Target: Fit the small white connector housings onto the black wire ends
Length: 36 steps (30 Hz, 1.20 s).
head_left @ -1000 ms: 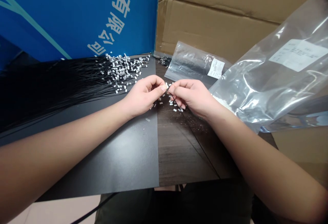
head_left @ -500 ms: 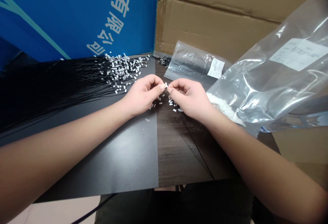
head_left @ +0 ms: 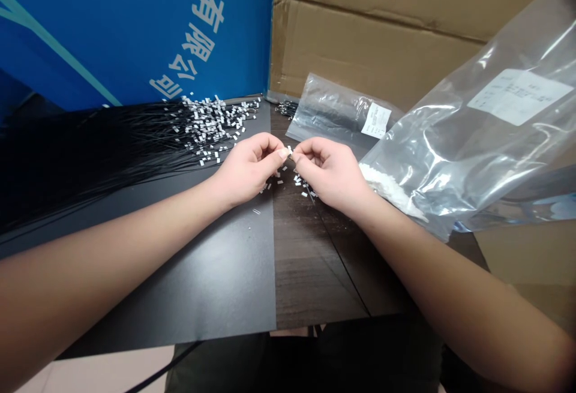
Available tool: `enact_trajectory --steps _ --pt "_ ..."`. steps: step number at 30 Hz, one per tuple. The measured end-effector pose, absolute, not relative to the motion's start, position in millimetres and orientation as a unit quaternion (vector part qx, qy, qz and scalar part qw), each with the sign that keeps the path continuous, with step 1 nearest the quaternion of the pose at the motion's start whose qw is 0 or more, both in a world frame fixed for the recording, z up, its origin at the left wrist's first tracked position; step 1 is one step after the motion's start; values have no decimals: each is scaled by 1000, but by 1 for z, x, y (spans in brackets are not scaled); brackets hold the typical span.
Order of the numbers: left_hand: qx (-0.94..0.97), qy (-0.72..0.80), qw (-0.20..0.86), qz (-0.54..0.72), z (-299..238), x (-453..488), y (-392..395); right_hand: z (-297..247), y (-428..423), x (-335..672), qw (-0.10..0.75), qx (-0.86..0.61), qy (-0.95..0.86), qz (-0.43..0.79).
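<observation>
My left hand (head_left: 252, 168) is closed in a pinch, its thumb and index fingertips at a tiny white plastic connector housing (head_left: 289, 149). Facing it, my right hand (head_left: 333, 168) pinches what looks like a thin black wire (head_left: 348, 274), which trails from under the hand toward the table's front edge. The fingertips of both hands almost meet, and they hide most of the joint between housing and wire. Loose white connector housings (head_left: 305, 194) lie scattered on the dark wood beneath my hands.
Left lies a heap of black wires (head_left: 112, 141) with white connectors on their ends. A small labelled bag (head_left: 328, 108) is behind my hands; a large clear bag (head_left: 432, 165) with white pieces stands right. A blue panel (head_left: 135, 21) and cardboard box (head_left: 360, 33) rise behind.
The whole view has shifted slightly to the left. Both hands keep their pinch at nearly the same place, with the fingertips still close together.
</observation>
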<state>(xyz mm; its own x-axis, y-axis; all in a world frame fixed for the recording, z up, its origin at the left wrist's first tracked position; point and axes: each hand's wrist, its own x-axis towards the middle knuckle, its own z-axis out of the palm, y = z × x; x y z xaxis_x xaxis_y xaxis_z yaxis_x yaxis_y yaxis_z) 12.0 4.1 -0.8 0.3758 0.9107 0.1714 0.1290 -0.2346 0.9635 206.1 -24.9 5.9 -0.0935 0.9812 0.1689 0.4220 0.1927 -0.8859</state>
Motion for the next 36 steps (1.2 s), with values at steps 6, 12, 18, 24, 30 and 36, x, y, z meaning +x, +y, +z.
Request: enact_trajectory --steps 6,12,18,24,30,36 --pt "671 393 487 398 1 12 3 5 -25 206 408 -537 -655 343" --pt "669 399 481 402 0 13 4 3 -23 203 425 -536 -612 398" --pt "668 396 474 415 0 13 4 5 -23 197 434 -531 -541 487" --pt "663 393 474 427 -1 14 4 3 -23 193 448 -524 -508 516" --pt "655 395 478 432 -2 15 4 3 -23 191 462 -517 -520 500" --pt "644 403 486 431 -1 16 3 1 -24 189 477 -517 -533 471"
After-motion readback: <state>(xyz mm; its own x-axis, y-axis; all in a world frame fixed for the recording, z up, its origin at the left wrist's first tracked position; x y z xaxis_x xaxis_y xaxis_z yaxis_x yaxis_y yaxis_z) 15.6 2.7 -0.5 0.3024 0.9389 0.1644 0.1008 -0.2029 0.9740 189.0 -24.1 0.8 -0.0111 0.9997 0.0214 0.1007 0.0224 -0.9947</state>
